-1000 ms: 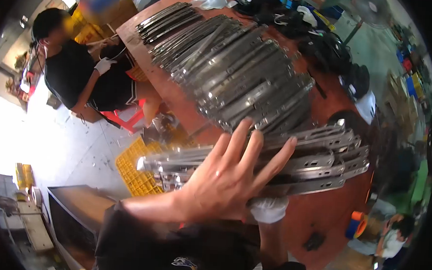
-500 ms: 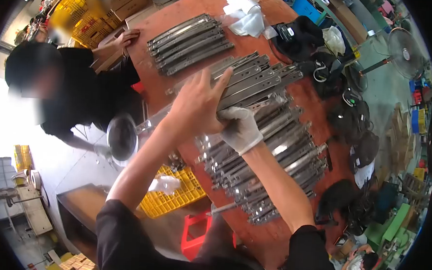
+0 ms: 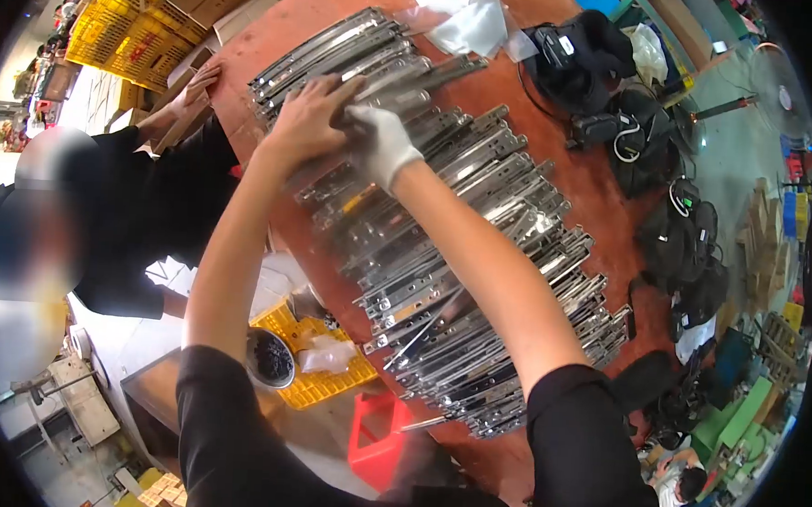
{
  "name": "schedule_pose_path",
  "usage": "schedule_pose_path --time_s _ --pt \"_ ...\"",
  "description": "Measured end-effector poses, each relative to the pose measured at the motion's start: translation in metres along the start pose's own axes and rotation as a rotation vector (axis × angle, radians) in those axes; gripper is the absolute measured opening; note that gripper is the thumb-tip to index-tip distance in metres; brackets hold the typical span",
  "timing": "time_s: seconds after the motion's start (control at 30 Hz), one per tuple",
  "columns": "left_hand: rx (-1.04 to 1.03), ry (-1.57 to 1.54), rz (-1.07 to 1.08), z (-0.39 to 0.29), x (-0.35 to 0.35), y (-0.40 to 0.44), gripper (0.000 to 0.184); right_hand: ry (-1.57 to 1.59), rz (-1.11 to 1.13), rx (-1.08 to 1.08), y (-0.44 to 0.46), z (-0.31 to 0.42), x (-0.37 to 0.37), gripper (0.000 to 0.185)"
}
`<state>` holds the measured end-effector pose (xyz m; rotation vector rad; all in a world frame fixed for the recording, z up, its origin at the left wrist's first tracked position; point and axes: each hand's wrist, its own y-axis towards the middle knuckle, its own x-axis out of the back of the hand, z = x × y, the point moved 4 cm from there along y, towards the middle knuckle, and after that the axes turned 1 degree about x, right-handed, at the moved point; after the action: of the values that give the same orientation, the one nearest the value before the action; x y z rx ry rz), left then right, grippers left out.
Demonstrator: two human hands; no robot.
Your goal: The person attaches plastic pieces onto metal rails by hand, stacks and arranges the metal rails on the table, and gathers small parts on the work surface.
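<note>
My bare left hand (image 3: 314,118) and my right hand (image 3: 386,150), in a white glove, are close together at the far end of the table. Both are closed around a bundle of metal drawer slides (image 3: 401,86), blurred by motion and partly hidden under my fingers. This bundle lies along the near side of a neat far stack of slides (image 3: 330,43); whether they touch I cannot tell. Below my hands, a large spread of loose metal slides (image 3: 478,285) covers the middle of the table, roughly parallel, some crossing.
The red-brown table (image 3: 578,203) has black bags (image 3: 582,56) along its right edge and white plastic (image 3: 464,18) at the back. A co-worker (image 3: 162,186) stands at the left, one hand on the edge. A metal bowl (image 3: 270,358) is by a yellow crate (image 3: 325,387) and red stool (image 3: 376,440).
Both hands have moved up and left with the bundle, from the loose slides to the far stack. The metal bowl has shifted down from the co-worker's side to the yellow crate.
</note>
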<state>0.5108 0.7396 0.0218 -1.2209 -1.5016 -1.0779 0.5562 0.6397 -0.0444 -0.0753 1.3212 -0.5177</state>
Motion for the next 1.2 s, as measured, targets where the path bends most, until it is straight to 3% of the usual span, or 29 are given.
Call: schedule_pose_path --time_s 0.03,0.1,0.13,0.2,0.27,0.3,0.33,0.4,0.47,0.53,0.57,0.6,0.67,0.7,0.73,0.77,0.83,0.87,0.93,1.0,1.07,1.1,1.13,1.2 --pt "-0.006 0.001 0.008 0.005 -0.009 0.002 0.09 0.071 -0.077 0.001 0.009 -0.003 0.01 0.022" --pt "0.25 0.067 0.107 0.022 -0.033 0.002 0.087 0.156 -0.262 -0.056 0.018 -0.008 0.023 0.032" --pt "0.229 0.064 0.096 0.024 -0.037 0.009 0.087 0.066 -0.216 0.032 0.018 -0.005 0.035 0.034" --pt "0.276 0.152 0.159 0.027 -0.046 0.01 0.096 0.053 -0.29 0.143 0.0 0.017 0.038 0.026" --pt "0.292 0.156 0.183 0.022 -0.06 0.003 0.095 -0.078 -0.375 0.06 -0.013 0.041 0.04 0.02" --pt "0.317 0.172 0.187 0.02 -0.059 0.005 0.094 -0.121 -0.291 0.106 -0.028 0.058 0.027 0.017" --pt "0.343 0.192 0.195 0.02 -0.056 0.004 0.093 -0.22 -0.392 0.146 -0.049 0.069 0.022 0.02" --pt "0.306 0.121 0.099 -0.005 -0.032 -0.003 0.084 -0.248 -0.283 0.195 -0.092 0.082 0.003 0.026" --pt "0.225 -0.107 -0.146 -0.008 -0.012 -0.025 0.064 -0.293 -0.143 0.154 -0.16 0.092 -0.024 0.034" --pt "0.234 -0.265 -0.148 -0.009 0.005 -0.07 0.045 -0.277 0.057 0.235 -0.252 0.103 -0.053 0.029" --pt "0.567 -0.526 0.039 -0.057 0.039 -0.096 0.04 -0.469 0.156 0.414 -0.31 0.112 -0.061 0.027" --pt "0.452 -0.747 -0.013 -0.042 0.031 -0.131 0.04 -0.527 0.082 0.396 -0.357 0.12 -0.046 0.028" --pt "0.502 -0.78 -0.046 -0.1 0.059 -0.197 0.032 -0.446 -0.023 0.502 -0.465 0.119 -0.021 0.026" --pt "0.547 -0.773 -0.066 -0.117 0.057 -0.241 0.028 -0.434 -0.267 0.566 -0.512 0.107 -0.008 0.023" --pt "0.612 -0.809 -0.145 -0.14 0.051 -0.286 0.026 -0.426 -0.277 0.561 -0.557 0.092 0.026 0.022" --pt "0.628 -0.912 -0.121 -0.169 0.047 -0.326 0.025 -0.57 -0.487 0.566 -0.6 0.073 0.045 0.021" --pt "0.873 -0.992 -0.047 -0.248 0.039 -0.391 0.029 -0.512 -0.773 0.526 -0.669 0.01 0.106 0.019" --pt "0.86 -0.897 0.046 -0.284 0.03 -0.419 0.027 -0.598 -0.799 0.425 -0.692 -0.024 0.14 0.02" --pt "0.642 -0.774 0.229 -0.336 -0.004 -0.467 0.022 -0.598 -0.954 0.245 -0.702 -0.085 0.16 0.013" --pt "0.304 -0.575 0.155 -0.395 -0.007 -0.459 0.019 -0.666 -0.906 0.249 -0.675 -0.122 0.163 0.014" --pt "0.052 -0.034 0.016 -0.411 0.002 -0.445 0.045 -1.009 -0.733 0.32 -0.642 -0.153 0.17 0.018" --pt "0.195 -0.09 -0.002 -0.401 -0.001 -0.443 0.052 -0.991 -0.62 0.277 -0.627 -0.161 0.159 0.021" --pt "0.179 -0.045 -0.035 -0.376 -0.017 -0.447 0.055 -0.965 -0.544 0.29 -0.615 -0.174 0.155 0.023" --pt "0.243 -0.148 0.094 -0.35 -0.04 -0.447 0.047 -0.978 -0.478 0.299 -0.603 -0.193 0.142 0.022"
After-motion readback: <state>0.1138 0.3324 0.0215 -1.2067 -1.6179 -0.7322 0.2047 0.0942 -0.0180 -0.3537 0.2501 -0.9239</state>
